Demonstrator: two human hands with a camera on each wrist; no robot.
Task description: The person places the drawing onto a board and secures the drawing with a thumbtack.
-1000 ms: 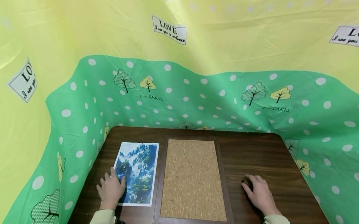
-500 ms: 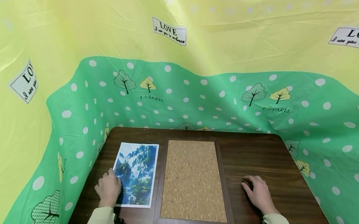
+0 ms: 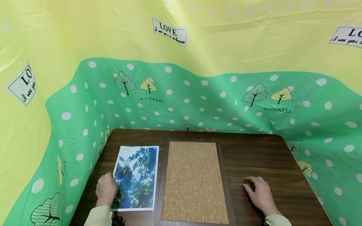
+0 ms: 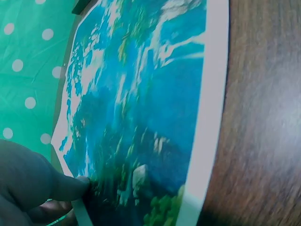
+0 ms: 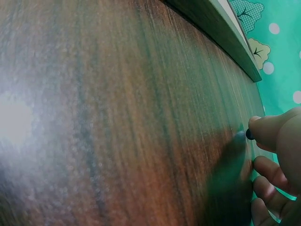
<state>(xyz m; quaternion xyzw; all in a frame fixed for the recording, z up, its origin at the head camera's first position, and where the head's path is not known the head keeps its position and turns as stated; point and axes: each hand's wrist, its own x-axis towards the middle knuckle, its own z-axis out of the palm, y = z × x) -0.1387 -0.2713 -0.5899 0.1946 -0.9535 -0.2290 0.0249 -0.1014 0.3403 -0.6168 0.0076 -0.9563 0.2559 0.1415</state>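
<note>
A printed picture (image 3: 138,177) of blue mountains with a white border lies at the left of the table. At its left edge my left hand (image 3: 106,192) pinches the paper; in the left wrist view the thumb (image 4: 51,181) is on the printed face and the other fingers are partly hidden behind. My right hand (image 3: 261,195) rests at the right side of the table with bent fingers. A small dark round-ended piece (image 5: 249,134) sits at its fingertips, seemingly pinched; its kind is too small to tell.
Between the hands lies a cork board (image 3: 193,182) in a brown wooden frame (image 3: 227,194). The dark wood table (image 3: 254,153) has a green and yellow patterned curtain (image 3: 179,69) along its back and sides.
My left hand's spread fingers have curled and drawn back to the picture's left edge, taking hold of it. The picture has shifted slightly left and nearer. My right hand stays still.
</note>
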